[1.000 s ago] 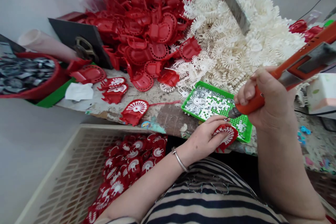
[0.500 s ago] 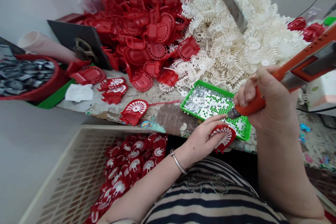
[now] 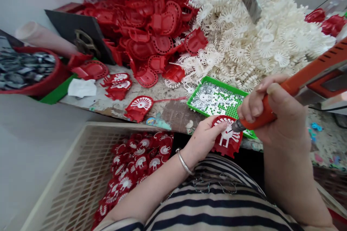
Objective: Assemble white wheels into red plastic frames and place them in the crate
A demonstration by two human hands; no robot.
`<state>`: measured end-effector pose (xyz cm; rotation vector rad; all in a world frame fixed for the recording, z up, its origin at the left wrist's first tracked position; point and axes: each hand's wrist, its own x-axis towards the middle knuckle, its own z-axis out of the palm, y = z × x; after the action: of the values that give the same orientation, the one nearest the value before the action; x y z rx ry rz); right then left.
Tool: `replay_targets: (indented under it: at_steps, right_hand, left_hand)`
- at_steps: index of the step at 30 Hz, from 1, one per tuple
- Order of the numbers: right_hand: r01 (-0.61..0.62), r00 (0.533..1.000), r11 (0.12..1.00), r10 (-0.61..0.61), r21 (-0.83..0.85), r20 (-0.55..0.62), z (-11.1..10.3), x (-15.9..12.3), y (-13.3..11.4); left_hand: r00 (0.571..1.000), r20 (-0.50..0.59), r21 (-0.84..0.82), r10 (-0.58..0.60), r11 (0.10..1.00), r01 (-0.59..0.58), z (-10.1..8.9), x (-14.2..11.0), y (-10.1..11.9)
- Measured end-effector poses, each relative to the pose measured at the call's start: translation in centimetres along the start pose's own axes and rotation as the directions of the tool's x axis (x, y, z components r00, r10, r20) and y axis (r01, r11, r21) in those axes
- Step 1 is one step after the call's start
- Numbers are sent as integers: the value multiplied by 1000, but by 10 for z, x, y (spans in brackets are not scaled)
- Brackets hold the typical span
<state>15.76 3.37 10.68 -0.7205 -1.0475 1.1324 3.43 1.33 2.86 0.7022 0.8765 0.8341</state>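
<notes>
Turned flatter toward my camera since the earlier frame, the red part (image 3: 233,147) shows more of its white fan insert (image 3: 230,134), and the orange power driver (image 3: 295,81) has shifted its nose from above the green tray (image 3: 233,111) to the middle of that insert. Starting from the left of my feed, I see a red tub (image 3: 61,70) of grey pieces, then a white scrap (image 3: 82,87) lying on the worktop (image 3: 173,115). Farther along, a loose red-and-white part (image 3: 138,109) lies near the worktop's front edge, with a heap of red parts (image 3: 135,25) behind it. Below that edge, a pale crate (image 3: 54,184) holds many similar pieces (image 3: 135,168). Midway across, I watch the left hand (image 3: 202,139) pinch the red part by its left side, thumb on the face, just in front of the green tray and its small silvery fasteners (image 3: 206,95). Behind the tray rises a mound of cream fan pieces (image 3: 238,32). Farthest right, the right hand (image 3: 282,112) wraps round the driver's grip; I cannot tell whether the bit touches the insert.
</notes>
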Motion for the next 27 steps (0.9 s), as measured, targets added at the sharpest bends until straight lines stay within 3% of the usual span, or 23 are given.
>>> replay_targets:
  at_steps: [15,27]
  right_hand:
    - [-2,1000,999,1,-38,-14,0,-7,2]
    - [10,998,991,-1,-133,70,3,-17,5]
  left_hand:
    - [999,-29,-12,-38,999,38,3,-3,-1]
    - [996,-12,-81,-94,992,92,7,-6,-11]
